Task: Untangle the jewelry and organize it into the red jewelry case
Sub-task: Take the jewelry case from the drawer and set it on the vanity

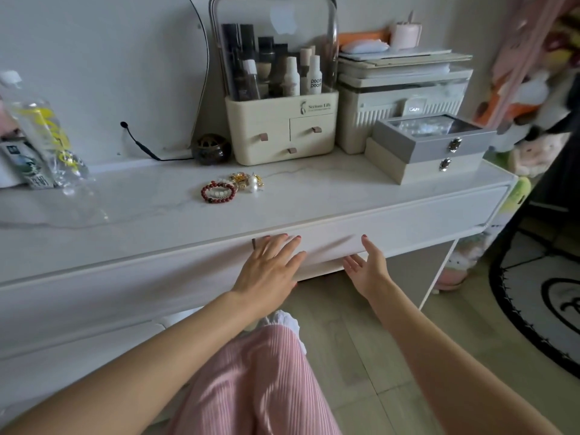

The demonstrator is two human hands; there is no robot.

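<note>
Head view: the tangle of jewelry (pixel 232 186) sits on the white desk (pixel 314 196), just left of frame centre, in front of the cream cosmetics organizer (pixel 282 130). A dark red bead bracelet (pixel 218 191) rings some white beads; touching it on the right, gold chain and a pearl piece (pixel 252 183) are bunched together. No red jewelry case shows anywhere.

Both hands are low in the frame at the drawer front (pixel 329 243), well apart from the pile. The left hand (pixel 270 268) lies flat, fingers straight and spread, grip holding nothing. The right hand (pixel 368 265) is palm-up under the drawer's lower edge, fingers open, nothing clasped.

Handling, as I judge it: all light. The bead loops look firm and smooth, likely to roll, so lift those by the ring first. The fine chain is limp and snag-prone; pinch near the pearl and tease, don't tug.
</note>
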